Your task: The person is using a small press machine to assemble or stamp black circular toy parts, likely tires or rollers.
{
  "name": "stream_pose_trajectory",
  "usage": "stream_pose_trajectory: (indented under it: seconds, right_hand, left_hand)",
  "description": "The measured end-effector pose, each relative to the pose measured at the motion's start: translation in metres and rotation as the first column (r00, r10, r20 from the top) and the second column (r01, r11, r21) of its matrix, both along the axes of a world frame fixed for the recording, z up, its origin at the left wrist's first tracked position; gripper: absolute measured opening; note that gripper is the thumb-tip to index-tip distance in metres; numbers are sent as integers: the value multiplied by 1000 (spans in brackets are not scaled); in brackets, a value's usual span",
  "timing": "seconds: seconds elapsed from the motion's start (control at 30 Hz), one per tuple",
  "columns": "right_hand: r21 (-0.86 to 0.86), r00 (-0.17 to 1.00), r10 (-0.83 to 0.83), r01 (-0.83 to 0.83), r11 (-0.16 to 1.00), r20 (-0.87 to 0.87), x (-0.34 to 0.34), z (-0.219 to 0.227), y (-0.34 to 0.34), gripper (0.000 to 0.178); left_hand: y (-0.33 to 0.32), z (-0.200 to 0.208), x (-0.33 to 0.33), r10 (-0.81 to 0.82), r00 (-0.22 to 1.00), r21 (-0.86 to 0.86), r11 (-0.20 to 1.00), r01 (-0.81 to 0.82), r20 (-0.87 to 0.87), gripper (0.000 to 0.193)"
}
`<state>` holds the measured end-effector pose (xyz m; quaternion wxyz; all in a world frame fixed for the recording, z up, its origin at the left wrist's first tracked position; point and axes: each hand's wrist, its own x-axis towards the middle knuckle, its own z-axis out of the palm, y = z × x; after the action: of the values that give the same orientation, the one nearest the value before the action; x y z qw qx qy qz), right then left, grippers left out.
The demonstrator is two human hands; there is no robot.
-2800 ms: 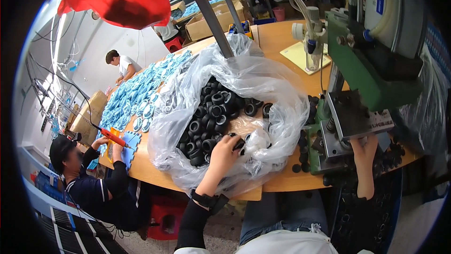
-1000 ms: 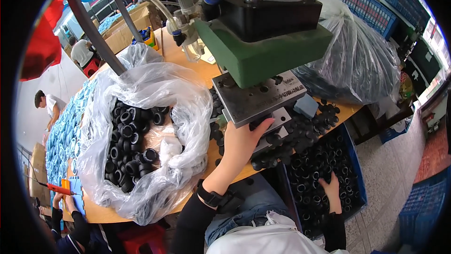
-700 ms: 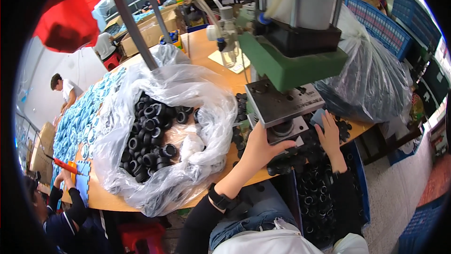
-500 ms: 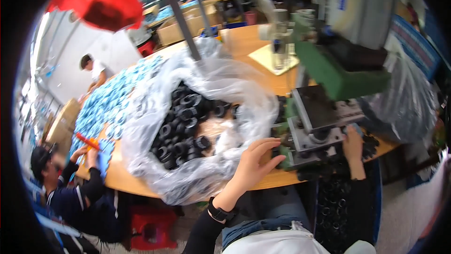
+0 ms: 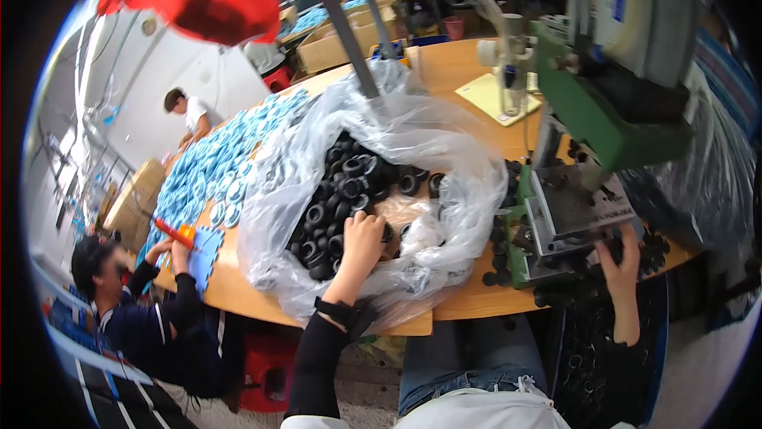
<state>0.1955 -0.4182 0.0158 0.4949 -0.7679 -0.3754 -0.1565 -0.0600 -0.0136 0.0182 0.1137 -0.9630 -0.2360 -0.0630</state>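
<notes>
My left hand [image 5: 361, 245] reaches into an open clear plastic bag [image 5: 270, 191], its fingers curled down at the near edge of a heap of small black wheel-like parts [image 5: 321, 219]. What the fingertips close on is hidden. A dark round part shows right beside them. My right hand [image 5: 621, 266] is at the right front of a green press [image 5: 611, 123], by the edge of its metal fixture [image 5: 583, 211]. Thumb and fingers are apart there, the fingertips partly hidden by the fixture. More black parts [image 5: 655, 250] lie beside that hand.
Light blue round pieces [image 5: 214, 151] spread over the wooden table [image 5: 444, 72] at left. A co-worker [image 5: 151, 326] there holds an orange-red tool [image 5: 173, 232] over a blue mat [image 5: 205, 258]. A crate of black rings [image 5: 587, 357] stands below my right arm. A grey post [image 5: 341, 24] rises behind the bag.
My left hand has gone from the front left of the press leftward into the bag. My right hand stays by the fixture, its fingers now spread. The whole view has shifted slightly.
</notes>
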Motion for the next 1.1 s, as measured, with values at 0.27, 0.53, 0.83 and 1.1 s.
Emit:
stream_pose_trajectory:
  seconds: [0.27,0.53,0.83,1.1]
  right_hand:
    - [433,847,334,-140,891,-414,-9,28,61,33]
    - [-18,983,-155,157,987,94,-30,18,60,49]
    - [197,843,-367,467,862,-393,-50,-18,-69,47]
    - [-217,354,-623,724,655,-697,-90,-152,-209,62]
  left_hand:
    - [-65,29,18,349,723,-786,437,437,596,53]
    - [-168,56,73,303,670,-674,-109,731,678,54]
    - [-216,35,149,172,637,-655,80,751,752,34]
    - [-242,55,165,101,566,-554,399,730,818,29]
